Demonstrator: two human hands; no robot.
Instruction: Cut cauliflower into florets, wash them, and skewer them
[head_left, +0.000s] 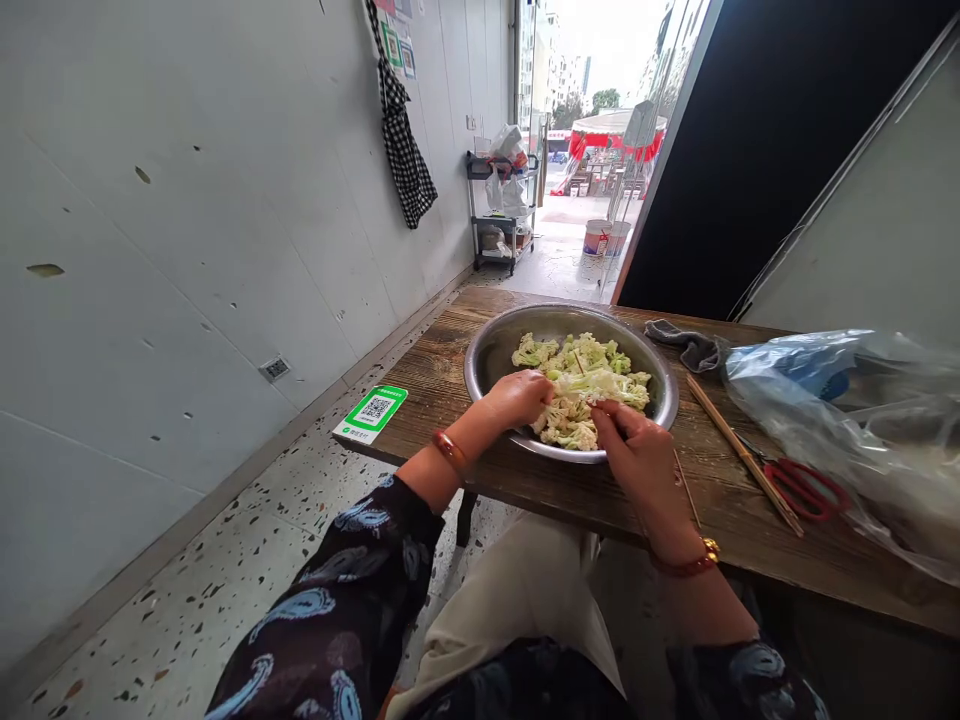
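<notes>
A wide steel basin stands on the wooden table, with pale cauliflower florets heaped inside. Over its near side, both hands meet at a cauliflower piece. My left hand is closed in a fist at the left of that piece, its fingertips partly hidden. From the right, my right hand pinches the piece between thumb and fingers. A thin reddish stick pokes up among the florets. Another thin stick shows beside my right wrist, its upper end hidden by the hand.
Right of the basin lie long wooden sticks, red-handled scissors, a dark cloth and a big clear plastic bag. A green QR-code card sits at the table's left corner. A wheeled cart stands by the doorway.
</notes>
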